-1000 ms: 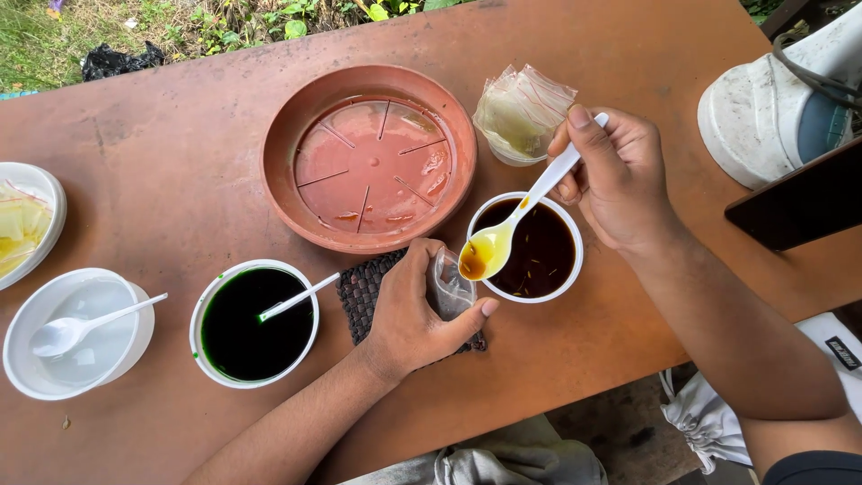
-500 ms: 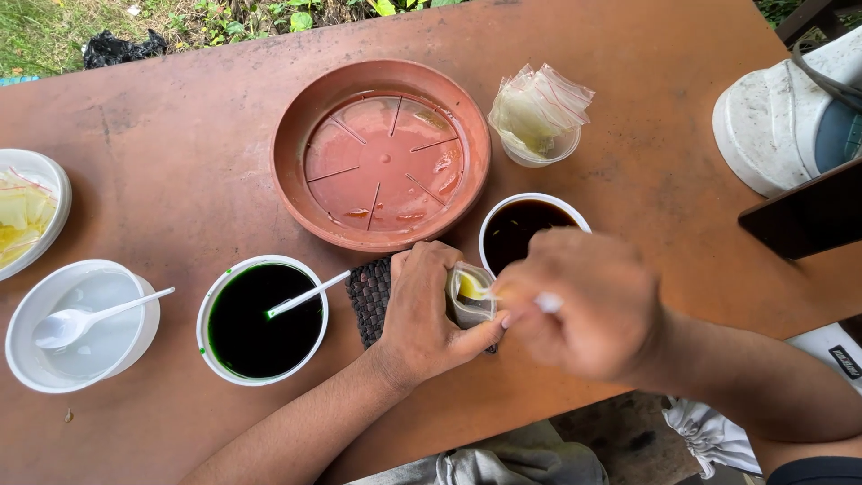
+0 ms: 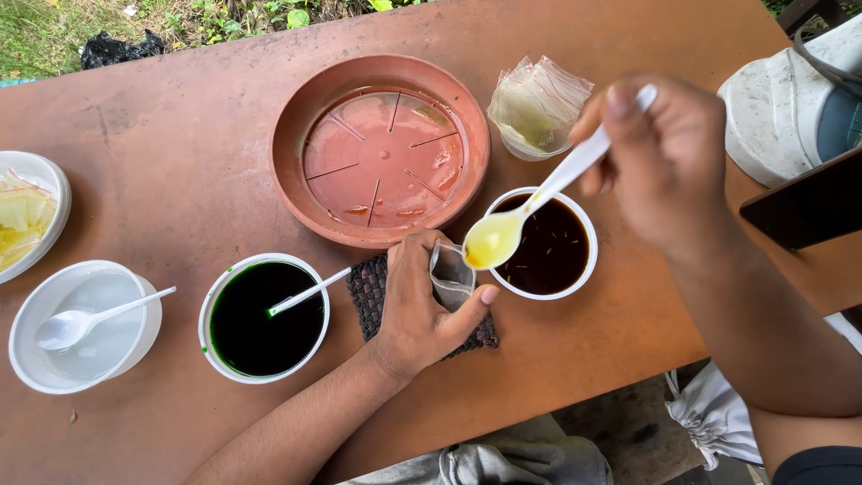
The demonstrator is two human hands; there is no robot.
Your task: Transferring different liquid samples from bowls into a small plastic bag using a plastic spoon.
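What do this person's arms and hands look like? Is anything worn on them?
Both arms are bare as far as the picture shows. The left hand and forearm carry no glove, watch, ring or bracelet that can be seen. The right hand is likewise bare, with short, unpainted nails. Only at the lower right corner does a dark sleeve edge appear on the right upper arm.

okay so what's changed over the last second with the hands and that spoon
The right hand lowered the white spoon to the small clear bag half a second ago, then lifted it back up; the spoon now hangs over the rim of the bowl of dark brown liquid, yellow liquid in it. The left hand kept holding the bag on the woven mat. The bowls and terracotta saucer stayed put.
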